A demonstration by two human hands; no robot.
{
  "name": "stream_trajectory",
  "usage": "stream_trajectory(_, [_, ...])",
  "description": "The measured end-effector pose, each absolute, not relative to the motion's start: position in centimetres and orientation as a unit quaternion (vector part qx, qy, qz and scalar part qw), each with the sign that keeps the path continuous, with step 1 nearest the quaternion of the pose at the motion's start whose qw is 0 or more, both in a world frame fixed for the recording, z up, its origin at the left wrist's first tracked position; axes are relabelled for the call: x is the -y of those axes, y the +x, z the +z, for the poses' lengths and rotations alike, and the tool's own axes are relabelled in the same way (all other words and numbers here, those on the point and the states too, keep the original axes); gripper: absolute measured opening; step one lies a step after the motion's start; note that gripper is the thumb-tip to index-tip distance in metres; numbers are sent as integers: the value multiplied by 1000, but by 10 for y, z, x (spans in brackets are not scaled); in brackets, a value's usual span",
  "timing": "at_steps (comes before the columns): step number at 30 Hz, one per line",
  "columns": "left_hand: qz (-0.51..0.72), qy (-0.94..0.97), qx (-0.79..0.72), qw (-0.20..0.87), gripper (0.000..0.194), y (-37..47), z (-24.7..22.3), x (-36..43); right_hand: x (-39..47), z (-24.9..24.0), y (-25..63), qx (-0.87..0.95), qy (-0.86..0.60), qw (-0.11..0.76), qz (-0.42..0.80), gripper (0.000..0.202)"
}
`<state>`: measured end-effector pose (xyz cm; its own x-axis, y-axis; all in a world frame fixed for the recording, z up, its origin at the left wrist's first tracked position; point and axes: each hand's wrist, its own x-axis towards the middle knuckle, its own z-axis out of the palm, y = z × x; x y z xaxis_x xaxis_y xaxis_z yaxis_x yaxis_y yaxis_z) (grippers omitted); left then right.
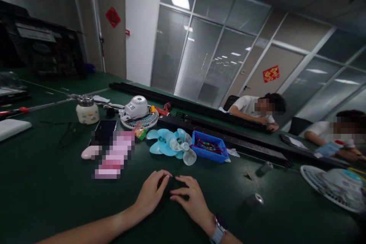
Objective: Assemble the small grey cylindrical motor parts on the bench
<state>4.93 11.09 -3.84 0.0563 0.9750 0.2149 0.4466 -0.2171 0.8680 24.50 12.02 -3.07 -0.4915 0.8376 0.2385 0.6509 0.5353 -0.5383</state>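
Head view, fan blades crosswise, fingers near

Head view: one, worn at head height, facing forward and down. Hands near, lower centre; doors far, upper frame.

left hand and right hand curl inward, fingertips nearly meeting, both grips empty.

A green table carries blue fan blades, a blue bin and a lidded jar.
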Motion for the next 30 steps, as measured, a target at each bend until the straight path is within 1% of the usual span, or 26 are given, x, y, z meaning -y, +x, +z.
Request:
stream_trajectory(3, [422,653,-540,322,30,50,-43,-113,-119,-34,248,841,-438,259,183,14])
stream_trajectory(6, [409,654,-545,329,31,49,-44,-113,-116,-26,266,847,-424,292,132,13])
stream_trajectory(9, [386,664,-550,328,33,47,-43,-112,-114,-13,309,823,-447,348,27,13])
stream_trajectory(12, [369,676,-548,327,35,45,-41,-112,-110,-8,370,746,-519,408,-88,15])
stream_trajectory(14, [365,678,-548,327,36,44,-40,-112,-105,-13,407,691,-565,423,-155,20])
stream_trajectory(16, [367,678,-547,326,37,44,-39,-111,-102,-21,434,651,-602,418,-196,26])
stream_trajectory(20, [376,681,-544,315,37,45,-36,-111,-100,-38,456,622,-643,405,-189,35])
stream_trajectory(24, [366,687,-544,313,39,44,-35,-110,-101,-45,457,583,-661,440,-171,40])
stream_trajectory(30, [369,687,-547,306,40,43,-34,-110,-97,-45,456,511,-715,471,-80,49])
